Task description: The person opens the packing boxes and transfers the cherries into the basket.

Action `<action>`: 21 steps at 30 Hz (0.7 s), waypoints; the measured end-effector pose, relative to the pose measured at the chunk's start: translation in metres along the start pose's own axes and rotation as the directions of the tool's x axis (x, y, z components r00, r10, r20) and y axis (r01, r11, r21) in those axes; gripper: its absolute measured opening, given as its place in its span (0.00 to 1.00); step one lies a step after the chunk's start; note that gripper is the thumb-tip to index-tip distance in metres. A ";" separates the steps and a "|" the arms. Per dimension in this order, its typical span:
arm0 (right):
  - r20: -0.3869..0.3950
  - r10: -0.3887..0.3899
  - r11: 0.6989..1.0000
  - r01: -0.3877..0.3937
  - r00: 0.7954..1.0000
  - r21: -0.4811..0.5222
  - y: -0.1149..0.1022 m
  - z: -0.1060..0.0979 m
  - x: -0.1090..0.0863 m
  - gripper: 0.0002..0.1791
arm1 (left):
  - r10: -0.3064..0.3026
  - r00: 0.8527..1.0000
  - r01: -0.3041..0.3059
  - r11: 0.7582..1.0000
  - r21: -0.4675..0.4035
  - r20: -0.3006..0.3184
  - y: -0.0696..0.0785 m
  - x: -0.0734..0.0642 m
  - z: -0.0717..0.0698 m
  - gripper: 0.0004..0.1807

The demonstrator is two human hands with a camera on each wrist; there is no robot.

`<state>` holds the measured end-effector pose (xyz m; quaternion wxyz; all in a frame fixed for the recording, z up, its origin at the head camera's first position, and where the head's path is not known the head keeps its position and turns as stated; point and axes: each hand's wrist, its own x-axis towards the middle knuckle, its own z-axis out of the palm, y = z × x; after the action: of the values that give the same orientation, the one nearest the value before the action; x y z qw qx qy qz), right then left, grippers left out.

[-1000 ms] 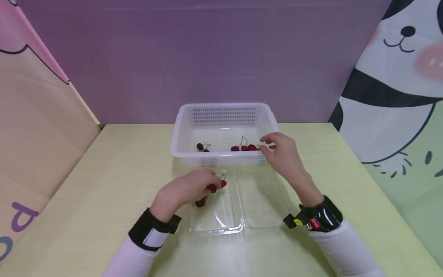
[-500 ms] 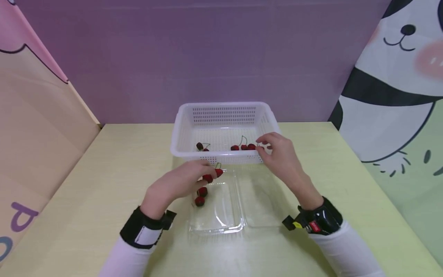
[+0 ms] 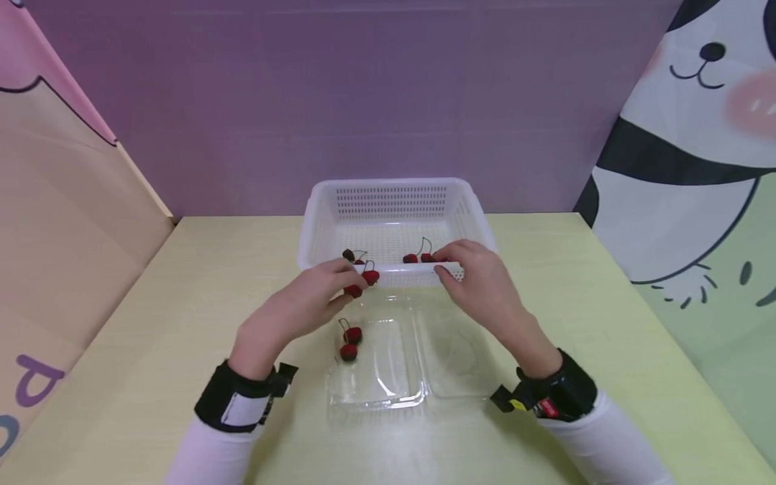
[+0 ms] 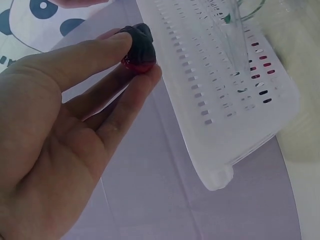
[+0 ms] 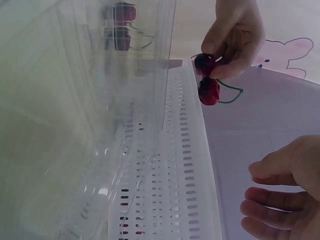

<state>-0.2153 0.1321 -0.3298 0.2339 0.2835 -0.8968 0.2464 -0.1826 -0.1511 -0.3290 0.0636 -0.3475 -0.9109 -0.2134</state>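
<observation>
My left hand (image 3: 303, 296) pinches a pair of cherries (image 3: 370, 277) joined by a green stem, just before the front rim of the white plastic basket (image 3: 327, 271). In the left wrist view, thumb and fingertips meet on one dark red cherry (image 4: 140, 50). My right hand (image 3: 481, 289) is at the basket's front right rim, fingers reaching over it. The right wrist view shows its thumb and fingers (image 5: 267, 200) apart, nothing between them. Inside the basket lie cherries near the right hand (image 3: 410, 259) and a darker pair (image 3: 348, 255) at the left.
In front of the basket lies an opened clear plastic clamshell box (image 3: 376, 384), its lid (image 3: 461, 364) folded out to the right. Two stemmed cherries (image 3: 348, 352) rest at the left of its base. A purple backdrop (image 3: 388, 108) rises behind the pale table (image 3: 212, 289).
My left hand has moved forward and left from over the clear box towards the basket, carrying the cherry pair. My right hand has slid left along the basket's front rim.
</observation>
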 end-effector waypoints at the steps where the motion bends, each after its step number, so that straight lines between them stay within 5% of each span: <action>1: 0.005 -0.004 1.000 0.004 1.000 -0.009 -0.002 0.000 0.000 0.08 | 0.007 1.000 -0.007 1.000 0.006 -0.019 -0.001 0.000 -0.001 0.10; 11: 0.049 -0.137 0.990 0.138 0.989 -0.028 -0.015 0.006 -0.006 0.10 | -0.007 0.985 0.019 0.998 0.067 -0.172 -0.006 0.002 -0.002 0.11; 21: 0.167 -0.353 0.932 0.361 0.920 -0.019 -0.037 0.017 -0.016 0.10 | -0.092 0.960 0.112 0.992 0.063 -0.265 -0.012 0.006 -0.003 0.11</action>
<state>-0.1856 0.1022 -0.3409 0.2089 0.4553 -0.8517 0.1538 -0.1948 -0.1571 -0.3291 0.1858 -0.2662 -0.9187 -0.2248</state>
